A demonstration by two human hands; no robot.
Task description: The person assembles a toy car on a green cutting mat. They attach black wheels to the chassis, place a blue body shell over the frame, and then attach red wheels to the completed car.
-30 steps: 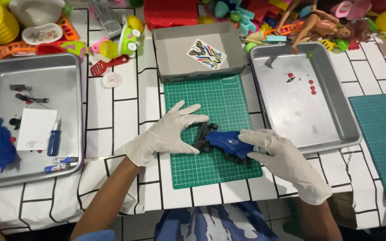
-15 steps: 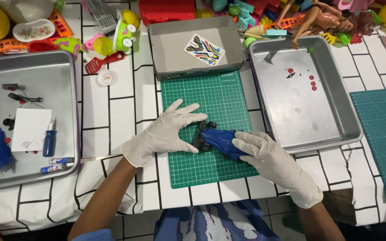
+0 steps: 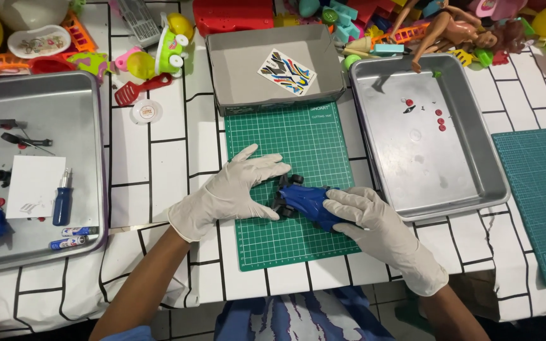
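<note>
White cloth with black grid lines covers the table, and a green cutting mat (image 3: 292,183) lies at its middle. Left of the mat, a metal tray (image 3: 83,88) holds a blue screwdriver (image 3: 62,201). On the mat, the gloved left hand (image 3: 225,192) rests flat, fingers spread, touching the blue toy car (image 3: 304,201); the right hand (image 3: 374,224) grips the car's other end. Steady pressure from both sides would keep it from rolling. Right of the mat, another tray (image 3: 475,158) sits near, leaving little free room.
</note>
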